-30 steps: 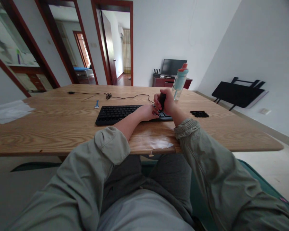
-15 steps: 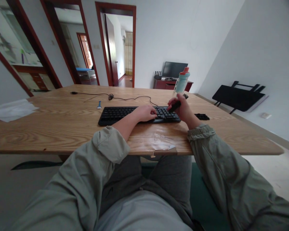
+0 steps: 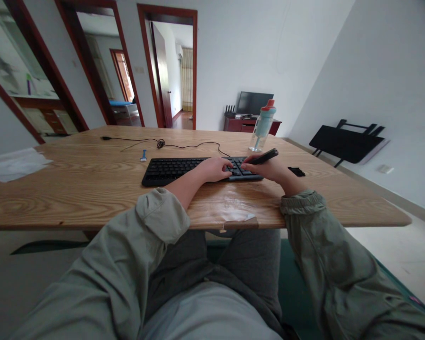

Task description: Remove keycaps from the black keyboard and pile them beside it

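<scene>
A black keyboard (image 3: 170,169) lies near the front of the wooden table. My left hand (image 3: 215,169) rests across its middle-right part, fingers curled down onto the keys and thumb towards the front edge. Over the number-pad end, my right hand (image 3: 269,169) is closed round a thick black pen-shaped tool (image 3: 267,156). The tool slants, its back end up to the right. Its working tip is hidden by my fingers at the keys, so its exact kind does not show. Beside my right wrist lies a small dark, jagged-looking item (image 3: 296,171).
A clear bottle (image 3: 263,127) with a red cap stands behind the keyboard. The keyboard's cable (image 3: 184,147) runs leftward, with a knot in it. A small blue-and-white item (image 3: 143,156) and crumpled white sheets (image 3: 14,163) lie left on the table (image 3: 92,198).
My right hand has come down onto the number-pad end, and the black tool has turned so its back end points up right. My left hand stays on the keyboard.
</scene>
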Demonstrator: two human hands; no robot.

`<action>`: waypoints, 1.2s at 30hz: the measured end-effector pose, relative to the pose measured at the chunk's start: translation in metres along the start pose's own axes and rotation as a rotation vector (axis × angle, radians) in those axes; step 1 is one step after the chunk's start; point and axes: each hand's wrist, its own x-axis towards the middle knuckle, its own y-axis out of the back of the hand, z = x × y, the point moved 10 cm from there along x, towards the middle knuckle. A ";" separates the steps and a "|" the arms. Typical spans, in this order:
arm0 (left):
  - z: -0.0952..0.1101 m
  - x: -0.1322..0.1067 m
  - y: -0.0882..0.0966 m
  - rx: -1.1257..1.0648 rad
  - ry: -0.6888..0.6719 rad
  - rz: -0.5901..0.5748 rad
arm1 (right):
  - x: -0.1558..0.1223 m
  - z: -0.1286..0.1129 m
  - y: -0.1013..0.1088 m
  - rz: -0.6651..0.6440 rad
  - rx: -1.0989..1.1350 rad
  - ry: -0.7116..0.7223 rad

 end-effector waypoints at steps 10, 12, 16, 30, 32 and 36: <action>0.009 0.001 -0.006 -0.007 -0.056 -0.040 | -0.003 0.022 0.008 0.013 0.073 -0.050; 0.009 0.001 -0.006 -0.005 -0.061 -0.035 | -0.004 0.022 0.010 0.059 0.109 -0.079; 0.009 0.001 -0.006 -0.002 -0.070 -0.028 | -0.006 0.014 0.002 0.063 0.155 -0.114; 0.012 0.002 -0.010 0.019 -0.088 -0.041 | -0.013 0.003 -0.013 -0.054 0.014 0.047; 0.012 0.002 -0.008 0.014 -0.095 -0.038 | -0.020 0.004 -0.013 -0.057 -0.028 0.066; 0.011 0.002 -0.008 0.016 -0.096 -0.034 | -0.030 0.007 -0.012 -0.031 -0.079 0.098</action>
